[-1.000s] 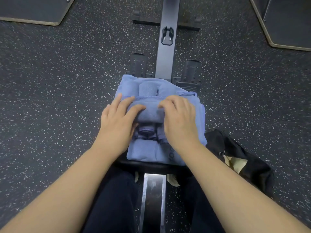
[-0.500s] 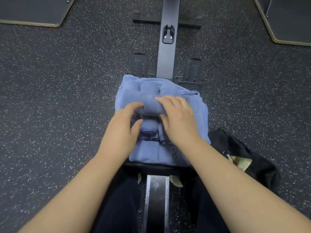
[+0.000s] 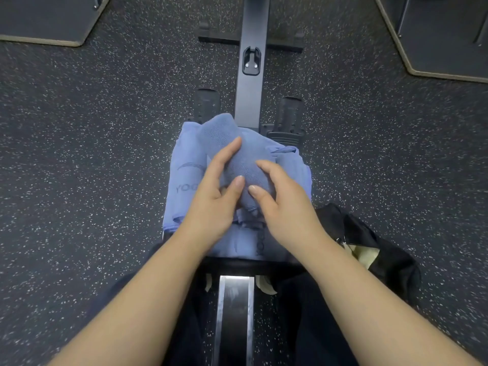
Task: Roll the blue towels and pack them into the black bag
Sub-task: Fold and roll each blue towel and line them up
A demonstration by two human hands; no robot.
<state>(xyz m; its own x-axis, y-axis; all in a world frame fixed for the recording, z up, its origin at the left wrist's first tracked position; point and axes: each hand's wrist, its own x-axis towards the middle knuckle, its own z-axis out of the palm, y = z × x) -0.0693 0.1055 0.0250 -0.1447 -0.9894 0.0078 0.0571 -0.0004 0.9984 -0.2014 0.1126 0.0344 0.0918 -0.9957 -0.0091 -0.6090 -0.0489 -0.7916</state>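
Both of our hands were on a rolled blue towel (image 3: pixel 232 154), which lay slantwise on top of the towel pile (image 3: pixel 184 180). Our left hand (image 3: pixel 215 196) held the roll from its left side, the long fingers stretched up along it and the thumb (image 3: pixel 236 184) pressed against its near end. Our right hand (image 3: pixel 284 202) cupped the roll from the right, with fingers curled over the cloth and the thumb tip close to the left thumb. So each hand had a grip on the same roll.

Under our hands the flatter blue towels were stacked, and faint grey lettering showed on the one to the left of our left hand. The pile rested on a dark seat (image 3: pixel 237 262), just past our wrists. A metal rail (image 3: pixel 233 313) ran from under the seat back between our forearms, and a dark beam (image 3: pixel 252 83) went on ahead of our fingers, with a footrest (image 3: pixel 206 103) on either side.

To the right of our right wrist, down on the speckled floor (image 3: pixel 79 154), sat the black bag (image 3: pixel 383 257), open at the top with something pale inside. It lay near the towels but apart from them.
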